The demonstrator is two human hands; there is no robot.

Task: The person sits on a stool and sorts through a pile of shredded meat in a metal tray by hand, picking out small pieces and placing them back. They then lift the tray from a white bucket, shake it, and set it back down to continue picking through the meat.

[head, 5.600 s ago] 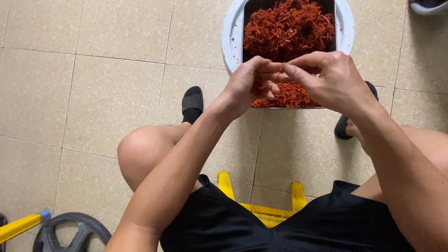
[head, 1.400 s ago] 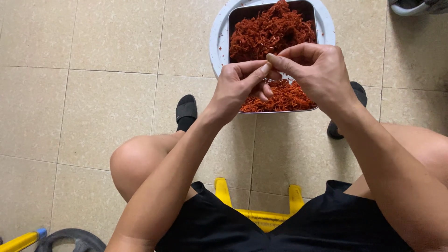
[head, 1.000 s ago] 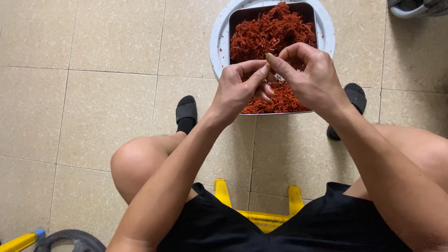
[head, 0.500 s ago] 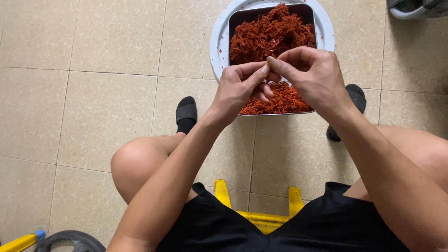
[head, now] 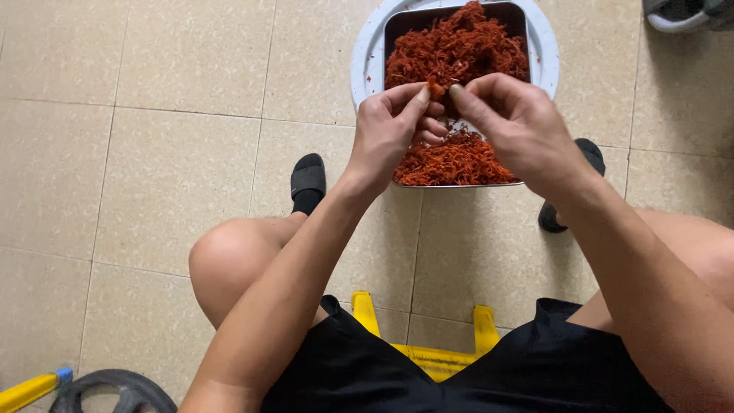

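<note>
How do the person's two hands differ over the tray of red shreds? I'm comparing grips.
The left hand pinches a small red shred between thumb and forefinger; the right hand holds nothing that shows, its thumb tip apart from that piece. The left hand's other fingers curl into the palm; the right hand shows mostly its back. Both hover over the dark rectangular metal tray of red shreds.
</note>
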